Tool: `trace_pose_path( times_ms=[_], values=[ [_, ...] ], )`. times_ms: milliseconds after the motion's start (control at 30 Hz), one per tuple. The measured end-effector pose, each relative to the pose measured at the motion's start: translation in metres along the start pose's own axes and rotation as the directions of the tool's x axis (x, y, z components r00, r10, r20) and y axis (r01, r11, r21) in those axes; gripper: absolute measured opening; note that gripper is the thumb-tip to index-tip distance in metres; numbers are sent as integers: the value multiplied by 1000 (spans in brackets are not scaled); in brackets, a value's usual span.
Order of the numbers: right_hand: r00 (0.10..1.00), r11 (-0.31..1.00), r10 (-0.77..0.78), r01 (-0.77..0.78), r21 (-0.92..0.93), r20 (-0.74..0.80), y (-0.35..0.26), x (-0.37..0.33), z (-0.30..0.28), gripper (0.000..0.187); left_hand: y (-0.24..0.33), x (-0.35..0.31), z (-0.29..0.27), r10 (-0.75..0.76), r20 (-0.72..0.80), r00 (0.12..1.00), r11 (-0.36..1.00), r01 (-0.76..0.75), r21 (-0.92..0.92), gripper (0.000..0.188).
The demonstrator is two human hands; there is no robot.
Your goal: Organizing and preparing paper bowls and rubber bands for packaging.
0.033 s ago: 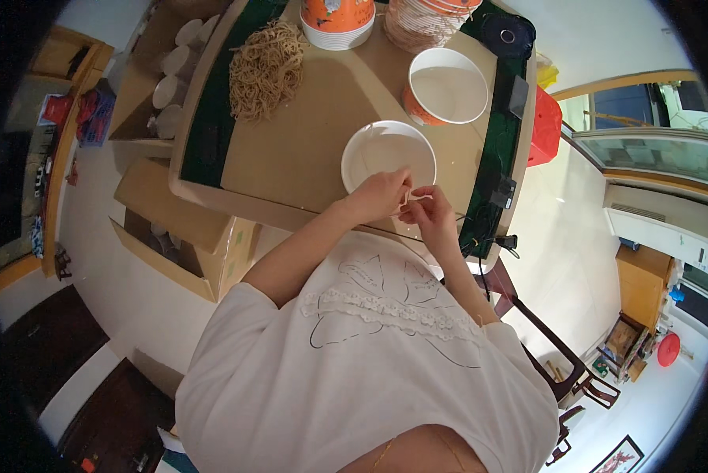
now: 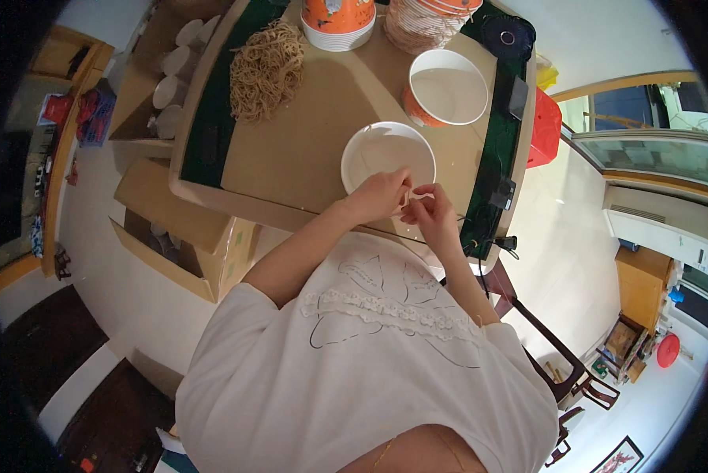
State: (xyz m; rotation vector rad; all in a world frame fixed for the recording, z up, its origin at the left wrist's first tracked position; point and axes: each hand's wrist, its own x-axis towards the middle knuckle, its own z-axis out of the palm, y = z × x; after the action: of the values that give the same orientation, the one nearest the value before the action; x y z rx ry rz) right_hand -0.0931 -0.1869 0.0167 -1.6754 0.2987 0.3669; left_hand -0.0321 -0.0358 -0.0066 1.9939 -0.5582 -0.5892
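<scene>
Held the left hand (image 2: 379, 195) with fingers pinched nearly together, apparently on a thin pale strip (image 2: 405, 202); set the right hand (image 2: 433, 216) just beside, fingers bent inward, but could not tell the grip there or the strip's long axis. Faced the round white paper bowl (image 2: 387, 151) just beyond, upright on the cardboard-covered brown worktop (image 2: 299, 158), with the left hand nearer, overlapping the near rim. Had the white-and-orange paper bowl (image 2: 449, 91) farther ahead rightward, the tangled tan string heap (image 2: 266, 71) well apart leftward.

near bowl (image 2: 378, 150): smooth, paper-like | cardboard sheet (image 2: 307, 150): matt | stringy bundle (image 2: 266, 72): rough
</scene>
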Motion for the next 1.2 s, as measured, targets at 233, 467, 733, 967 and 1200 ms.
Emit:
trace_pose_path(
  times_ms=[233,467,733,967,1200],
  values=[
    [999,998,24,-22,-53,41,-5,6,-16,7,-5,-1,2,-68,-25,997,988,64,-139,13],
    [998,982,52,-58,-182,-37,32,-11,-31,9,-9,-7,1,-58,15,998,985,55,166,16],
    [981,977,175,-163,137,-82,42,-10,-21,21,-3,-6,3,80,60,995,973,-91,211,26],
    [975,953,221,-208,218,-36,40,-8,-18,20,5,-4,2,103,106,989,960,-127,250,17],
    [942,938,330,-335,94,65,30,-9,-18,22,3,-6,-3,152,120,981,960,-176,217,5]
  ],
)
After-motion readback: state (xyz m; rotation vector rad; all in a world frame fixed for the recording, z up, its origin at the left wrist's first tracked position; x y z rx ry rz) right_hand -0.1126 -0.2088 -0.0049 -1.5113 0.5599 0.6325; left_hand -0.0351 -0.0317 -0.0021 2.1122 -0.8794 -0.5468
